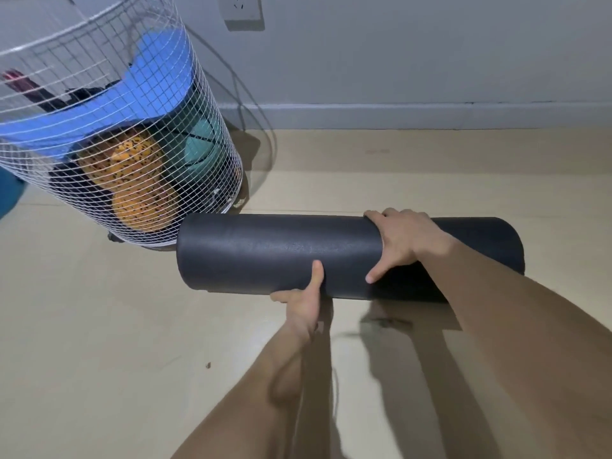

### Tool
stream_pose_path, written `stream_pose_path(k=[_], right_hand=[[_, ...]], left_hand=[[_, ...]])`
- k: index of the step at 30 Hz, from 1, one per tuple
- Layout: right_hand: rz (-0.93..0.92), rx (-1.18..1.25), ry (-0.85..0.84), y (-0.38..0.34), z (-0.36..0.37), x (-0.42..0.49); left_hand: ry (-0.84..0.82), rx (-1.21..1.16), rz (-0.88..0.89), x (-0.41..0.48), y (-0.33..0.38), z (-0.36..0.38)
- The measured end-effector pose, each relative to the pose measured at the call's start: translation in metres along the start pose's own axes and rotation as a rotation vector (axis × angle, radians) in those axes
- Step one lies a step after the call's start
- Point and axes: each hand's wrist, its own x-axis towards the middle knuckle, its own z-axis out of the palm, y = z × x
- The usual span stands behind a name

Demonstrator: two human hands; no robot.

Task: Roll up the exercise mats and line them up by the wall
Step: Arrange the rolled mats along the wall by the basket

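While our left hand (pixel 303 294) grips the rolled black mat (pixel 265 251) from below, thumb up its near face, our right hand (pixel 408 240) clasps over its top further right. The mat lies crosswise above the beige floor (pixel 99 342), its left end just beside a wire basket (pixel 202 134), short of the grey wall (pixel 414 51).

Head view, down over floor (pixel 99 326)

blk mat (pixel 265 253) rolled | L grip (pixel 303 301) under | R grip (pixel 409 241) atop | wire bin (pixel 109 127) beside
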Motion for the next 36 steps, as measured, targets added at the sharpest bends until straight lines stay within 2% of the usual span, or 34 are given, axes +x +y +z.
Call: stream_pose_path(k=[3, 6, 8, 10, 13, 18, 22, 28, 32, 36], right_hand=[[0.016, 0.012, -0.054, -0.002, -0.004, -0.002], [0.086, 0.103, -0.165, -0.002, 0.001, -0.017], [0.139, 0.314, -0.284, 0.004, 0.019, -0.030], [0.196, 0.592, -0.333, 0.009, 0.046, -0.045], [0.286, 0.774, -0.261, 0.014, 0.075, -0.061], [0.312, 1.003, -0.243, 0.029, 0.084, -0.067], [0.270, 1.087, -0.190, 0.039, 0.092, -0.067], [0.271, 1.135, -0.204, 0.049, 0.095, -0.063], [0.235, 1.274, -0.221, 0.037, 0.080, -0.078], [0.218, 1.446, -0.180, -0.007, 0.098, -0.080]], left_hand=[[-0.034, -0.011, -0.033, 0.000, -0.005, -0.001], [-0.074, -0.004, 0.028, -0.016, -0.010, -0.006], [-0.075, 0.016, 0.128, -0.026, -0.009, -0.008], [-0.092, 0.090, 0.213, -0.034, -0.002, -0.009], [-0.193, 0.139, 0.238, -0.034, 0.000, -0.005], [-0.259, -0.050, 0.003, -0.036, -0.018, 0.034], [-0.286, -0.120, 0.046, -0.027, -0.023, 0.048], [-0.286, -0.168, 0.022, -0.033, -0.021, 0.050], [-0.301, -0.112, 0.098, -0.040, -0.008, 0.040], [-0.348, 0.012, 0.129, -0.017, 0.005, 0.006]])
